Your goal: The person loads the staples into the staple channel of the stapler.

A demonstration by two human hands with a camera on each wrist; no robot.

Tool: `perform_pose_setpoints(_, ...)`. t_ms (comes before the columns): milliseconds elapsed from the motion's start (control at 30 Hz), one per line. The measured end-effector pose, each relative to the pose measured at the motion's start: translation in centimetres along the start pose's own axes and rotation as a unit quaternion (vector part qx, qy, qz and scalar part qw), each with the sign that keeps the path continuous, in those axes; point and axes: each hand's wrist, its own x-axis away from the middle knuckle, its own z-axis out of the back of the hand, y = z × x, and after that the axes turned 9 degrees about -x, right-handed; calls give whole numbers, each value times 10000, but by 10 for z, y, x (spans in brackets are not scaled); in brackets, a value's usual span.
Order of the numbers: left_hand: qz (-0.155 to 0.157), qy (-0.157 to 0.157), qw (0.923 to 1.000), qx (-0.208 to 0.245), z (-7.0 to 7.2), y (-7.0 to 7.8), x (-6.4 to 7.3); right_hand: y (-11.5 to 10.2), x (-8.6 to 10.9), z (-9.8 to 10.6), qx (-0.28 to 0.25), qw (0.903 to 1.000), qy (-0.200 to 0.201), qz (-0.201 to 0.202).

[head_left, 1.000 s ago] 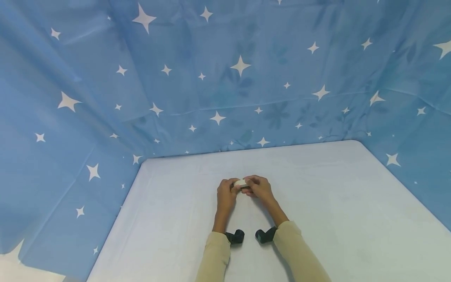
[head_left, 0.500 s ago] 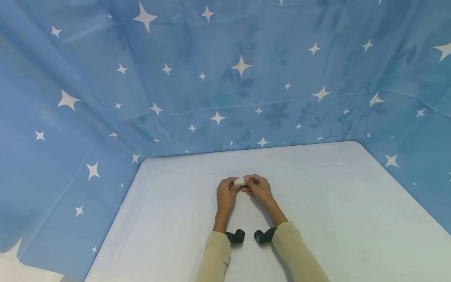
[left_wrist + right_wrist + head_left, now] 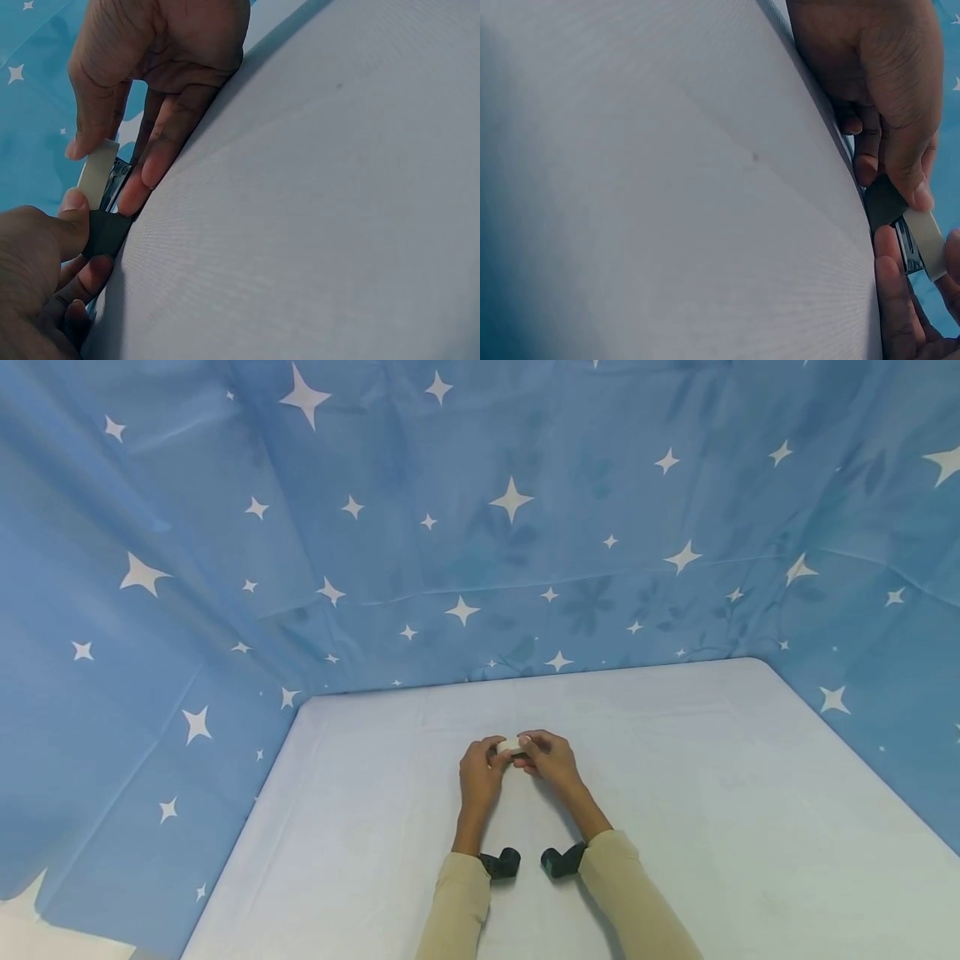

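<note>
A small stapler [image 3: 510, 747] is held between both hands over the middle of the white table. In the left wrist view its cream top [image 3: 96, 180], dark green end [image 3: 107, 234] and bare metal part [image 3: 118, 178] show. My left hand [image 3: 478, 775] grips the dark end, thumb over the cream top and fingers beneath. My right hand [image 3: 555, 762] pinches the other end, thumb on top, fingers under the metal part. The right wrist view shows the cream top [image 3: 928, 246] standing at an angle from the metal. The fingers hide some of the stapler.
The white table [image 3: 712, 793] extends around the hands. A blue star-printed curtain [image 3: 465, 552] hangs along its back and sides. Black wrist cameras [image 3: 502, 863] jut inward from both tan sleeves [image 3: 633, 893].
Both hands stay nearly in place, holding the stapler between them. The head view shifts very slightly.
</note>
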Motion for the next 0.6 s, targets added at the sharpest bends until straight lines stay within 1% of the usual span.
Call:
perform_pose_setpoints(300, 51, -53, 10000, 15, -1, -1, -1, -1, 1, 0, 25, 9999, -74, 133)
perform_pose_setpoints(467, 117, -77, 9999, 29, 0, 0, 0, 0, 2, -1, 69, 9999, -13, 137)
perform_pose_setpoints(600, 103, -39, 9999, 26, -1, 0, 1, 0, 2, 0, 91, 9999, 14, 144)
